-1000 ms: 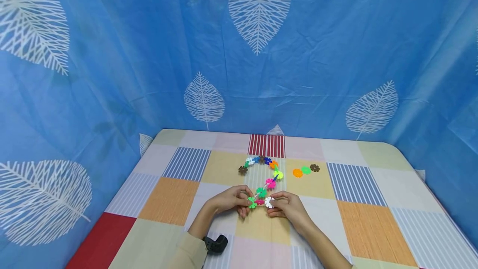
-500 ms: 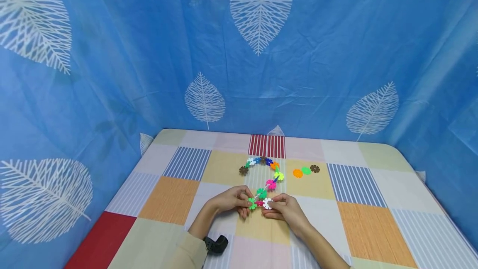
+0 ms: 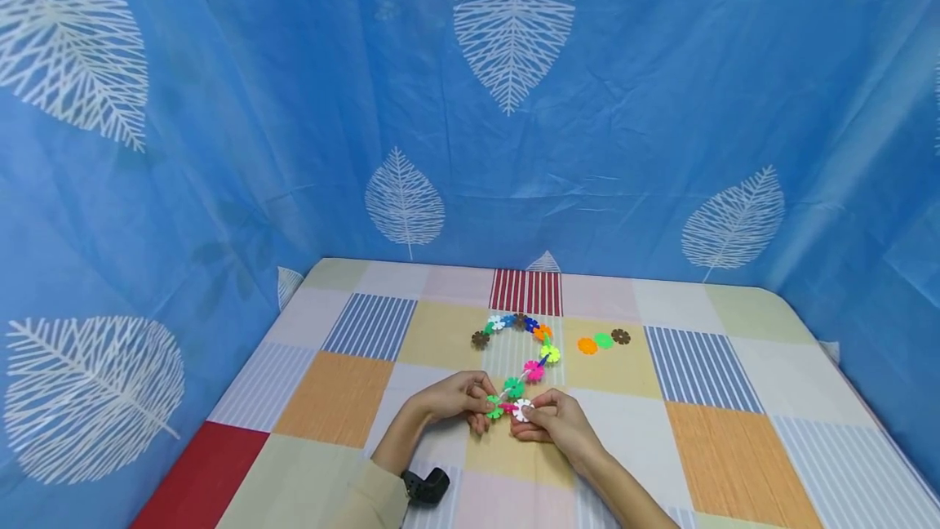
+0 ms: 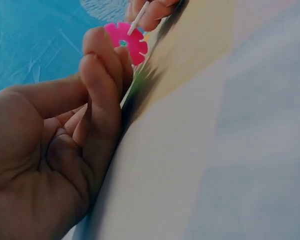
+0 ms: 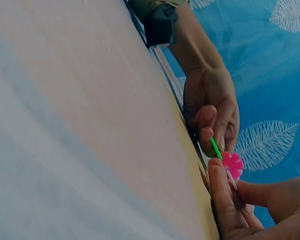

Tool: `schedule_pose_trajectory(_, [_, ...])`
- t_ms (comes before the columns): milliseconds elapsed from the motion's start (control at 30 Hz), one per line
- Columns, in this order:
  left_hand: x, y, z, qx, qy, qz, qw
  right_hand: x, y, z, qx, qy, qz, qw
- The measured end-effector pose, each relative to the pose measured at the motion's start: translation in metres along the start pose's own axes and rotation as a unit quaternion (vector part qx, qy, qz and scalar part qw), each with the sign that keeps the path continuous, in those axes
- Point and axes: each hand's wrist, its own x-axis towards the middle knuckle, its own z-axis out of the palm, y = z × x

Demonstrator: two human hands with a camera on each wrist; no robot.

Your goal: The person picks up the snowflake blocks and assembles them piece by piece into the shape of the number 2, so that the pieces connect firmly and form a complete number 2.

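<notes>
In the head view a curved chain of interlocking flower-shaped discs lies on the table, from a brown disc [image 3: 481, 340] over the top to a yellow disc [image 3: 550, 353], then down through a teal-green disc [image 3: 514, 388]. My left hand [image 3: 454, 397] pinches a bright green disc [image 3: 494, 407] at the near end. My right hand [image 3: 564, 424] pinches a white disc [image 3: 523, 410] between thumb and fingers. Between these two sits a pink disc [image 5: 233, 166], turned edge-on in the head view. The right wrist view shows the white disc [image 5: 232, 180] at the pink disc's edge.
Three loose discs, orange [image 3: 587, 345], green [image 3: 604, 340] and brown [image 3: 620, 336], lie right of the chain. A patchwork cloth [image 3: 720, 447] covers the table. Blue curtains [image 3: 624, 104] with white leaf prints stand behind and at both sides.
My right hand has shifted slightly left with the white disc, closer to the left hand. My left hand keeps its pinch on the green disc. The loose discs stay put.
</notes>
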Motion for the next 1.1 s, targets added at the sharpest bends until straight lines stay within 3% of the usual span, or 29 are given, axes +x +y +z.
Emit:
schedule_pose_trajectory(167, [-0.003,0.002,0.002,0.014,0.012,-0.036,0.9992,-0.001,-0.004,-0.008,-0.118,-0.033,-0.004,0.9924])
schedule_pose_trajectory(300, [-0.007,0.005,0.002,0.039,0.017,-0.052,0.9977,0.003,-0.014,-0.02,-0.244,0.023,-0.023,0.9693])
schedule_pose_trajectory(400, [-0.01,0.01,0.0,0.081,0.022,-0.056,0.9949,0.013,-0.022,-0.041,-0.322,0.113,-0.073,0.9372])
schedule_pose_trajectory(500, [-0.013,0.017,0.0,0.153,0.034,-0.048,0.9865,0.027,-0.028,-0.068,-0.395,0.204,-0.147,0.8838])
schedule_pose_trajectory(567, [-0.015,0.02,0.0,0.228,0.06,-0.028,0.9716,0.036,-0.03,-0.084,-0.437,0.228,-0.18,0.8513])
schedule_pose_trajectory(633, [-0.014,0.022,0.001,0.3,0.099,-0.002,0.9487,0.043,-0.029,-0.097,-0.477,0.226,-0.192,0.8275])
schedule_pose_trajectory(700, [-0.012,0.022,0.002,0.36,0.135,0.023,0.9227,0.046,-0.027,-0.104,-0.508,0.207,-0.185,0.8151])
schedule_pose_trajectory(767, [-0.008,0.022,0.006,0.399,0.152,0.05,0.9031,0.047,-0.024,-0.106,-0.527,0.197,-0.174,0.8081])
schedule_pose_trajectory(833, [-0.006,0.02,0.01,0.404,0.138,0.065,0.9019,0.044,-0.021,-0.104,-0.527,0.201,-0.162,0.8096])
schedule_pose_trajectory(900, [-0.006,0.018,0.014,0.413,0.117,0.072,0.9003,0.041,-0.019,-0.1,-0.506,0.214,-0.151,0.822])
schedule_pose_trajectory(933, [-0.006,0.017,0.016,0.417,0.109,0.072,0.8994,0.038,-0.018,-0.096,-0.489,0.218,-0.144,0.8326])
schedule_pose_trajectory(1000, [-0.008,0.015,0.02,0.424,0.099,0.069,0.8978,0.032,-0.017,-0.088,-0.432,0.217,-0.126,0.8662])
schedule_pose_trajectory(1100, [-0.01,0.011,0.024,0.435,0.104,0.072,0.8916,0.022,-0.016,-0.074,-0.307,0.168,-0.117,0.9294])
